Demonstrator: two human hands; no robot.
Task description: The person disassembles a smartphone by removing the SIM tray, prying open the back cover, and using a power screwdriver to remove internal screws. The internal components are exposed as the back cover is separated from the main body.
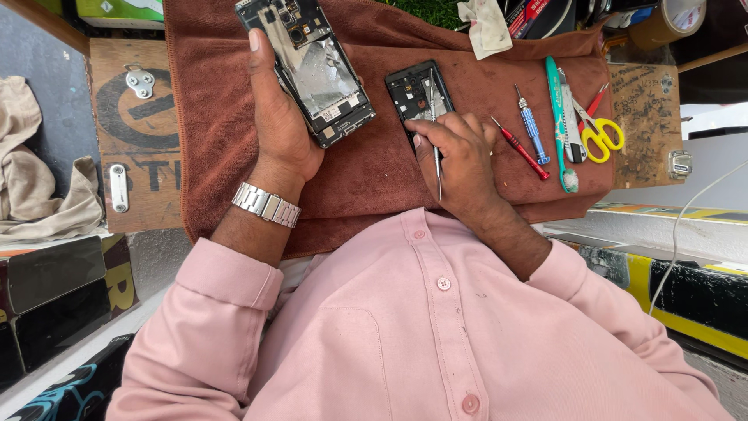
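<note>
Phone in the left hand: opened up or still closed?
Opened up: the phone in the left hand shows bare circuit board and metal shielding, no cover.

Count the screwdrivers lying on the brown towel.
2: a red screwdriver beside the right hand, and a blue screwdriver just right of it. Others may be hidden.

Head camera: one view only, looking steeply down from the wearer's head, facing the brown towel [234, 148] covering the bench, sitting close, taking in the towel's near edge and the wearer's chest.
</note>
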